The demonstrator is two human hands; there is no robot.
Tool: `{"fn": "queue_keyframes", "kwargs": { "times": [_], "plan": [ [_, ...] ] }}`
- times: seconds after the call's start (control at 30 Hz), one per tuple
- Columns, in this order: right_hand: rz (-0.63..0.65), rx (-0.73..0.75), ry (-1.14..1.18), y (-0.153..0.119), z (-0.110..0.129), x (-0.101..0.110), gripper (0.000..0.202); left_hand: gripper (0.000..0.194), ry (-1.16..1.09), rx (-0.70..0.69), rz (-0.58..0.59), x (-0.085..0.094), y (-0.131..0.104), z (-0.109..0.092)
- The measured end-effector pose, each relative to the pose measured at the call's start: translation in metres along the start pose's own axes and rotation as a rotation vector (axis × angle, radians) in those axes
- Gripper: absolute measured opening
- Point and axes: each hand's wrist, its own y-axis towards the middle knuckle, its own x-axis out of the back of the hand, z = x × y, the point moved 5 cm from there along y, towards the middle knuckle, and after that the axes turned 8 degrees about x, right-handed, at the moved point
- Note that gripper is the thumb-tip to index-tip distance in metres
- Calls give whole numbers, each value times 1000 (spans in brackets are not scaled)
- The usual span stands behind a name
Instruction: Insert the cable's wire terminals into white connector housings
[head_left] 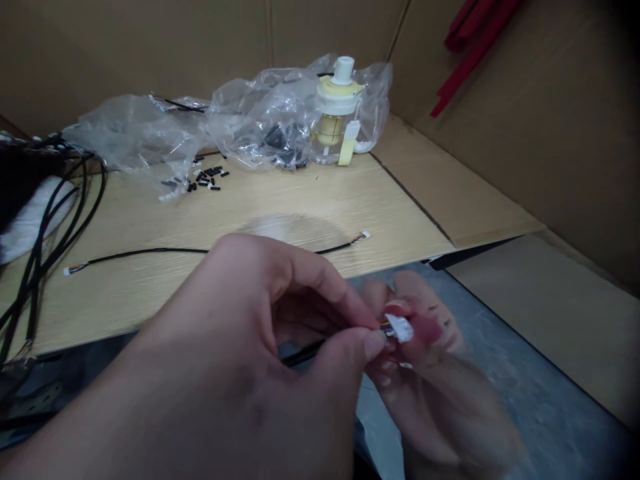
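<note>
Item: white connector (pixel 400 328) on a black cable (pixel 303 353), pinched between left hand (pixel 240 373) and blurred right hand (pixel 430 373), both hands closed together on it at 6 o'clock. On bench (pixel 280 200): second cable (pixel 150 252) at centre; plastic bags (pixel 250 120) and a bottle (pixel 336 113) at 12 o'clock.

Left hand (pixel 240 373) fingers pinched together, right hand (pixel 430 360) blurred just beyond, fingertips meeting, both held low

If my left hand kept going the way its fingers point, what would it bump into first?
Most likely the white connector at its fingertips, with the right hand right behind it. The left hand points right, and both look nearly touching, though blur hides the exact gap.
</note>
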Motion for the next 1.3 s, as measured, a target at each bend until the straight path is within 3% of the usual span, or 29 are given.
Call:
{"fn": "queue_keyframes", "kwargs": {
  "times": [0.13,0.37,0.57,0.73,0.97,1.17,1.3],
  "plan": [
    [50,28,-46,3,0,2,9,12,17,-50,78,-2,3,6],
    [80,42,-42,4,-3,5,13,15,-20,-152,-3,-4,-7,-2],
    [105,6,-43,3,-5,8,14,15,-46,-35,-47,-3,-5,-1],
    [107,-26,-26,1,-10,10,10,16,-196,71,31,-6,3,2],
    [124,9,21,5,-9,8,8,22,-198,109,51,-9,6,6],
    [124,37,-27,2,-3,5,13,21,-336,75,158,-8,17,18],
    [126,90,-110,3,1,6,13,20,-413,163,260,-12,26,26]
  ]
}}
